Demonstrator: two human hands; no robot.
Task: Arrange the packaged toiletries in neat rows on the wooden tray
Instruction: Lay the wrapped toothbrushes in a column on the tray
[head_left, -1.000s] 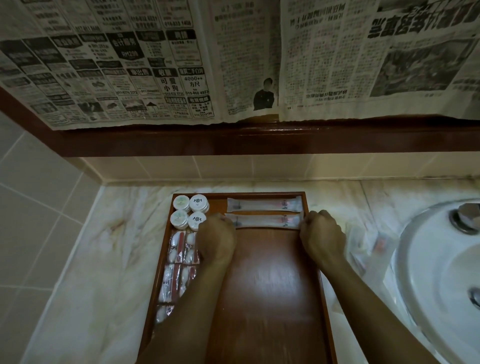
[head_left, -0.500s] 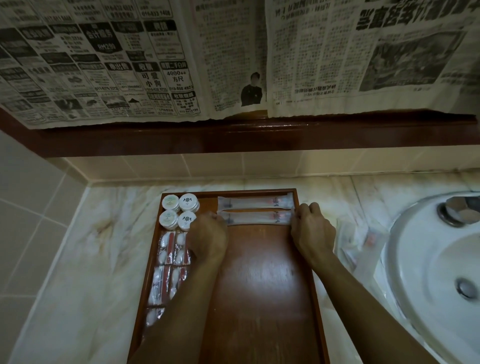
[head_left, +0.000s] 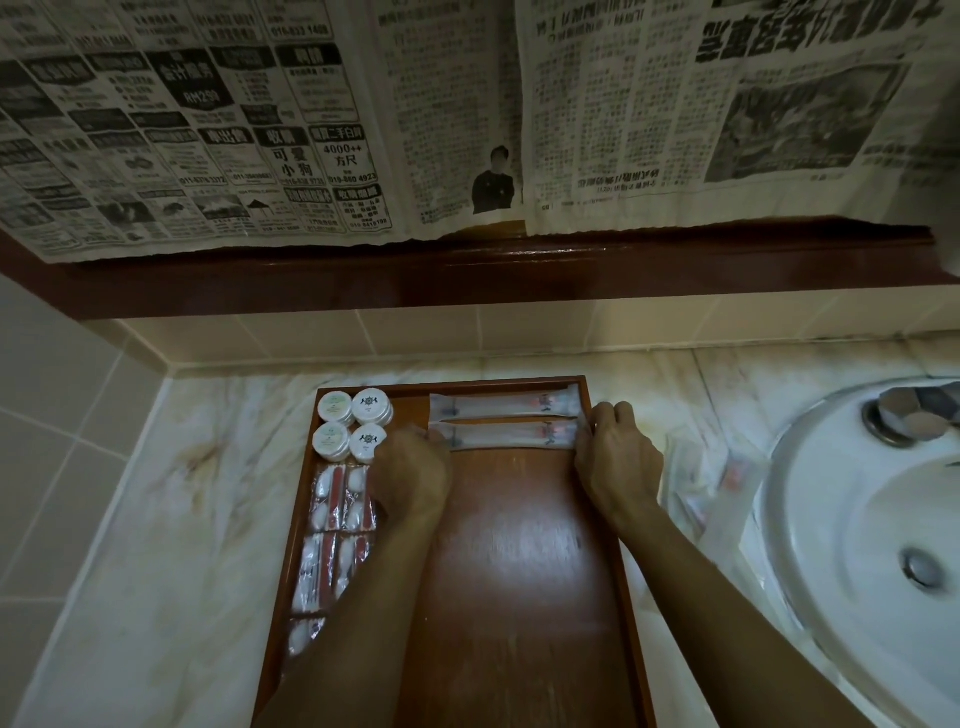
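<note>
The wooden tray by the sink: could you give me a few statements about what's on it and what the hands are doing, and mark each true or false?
1. Four round white containers sit in the tray's far left corner. True.
2. Both hands hold the nearer of the two long packets, the left hand at its left end and the right hand at its right end. True.
3. The middle of the wooden tray is packed with toiletries. False: that stretch is bare wood.
4. The red-and-white sachets lie along the tray's right side. False: they run down its left side.
5. More clear packets lie on the counter between tray and sink. True.
</note>
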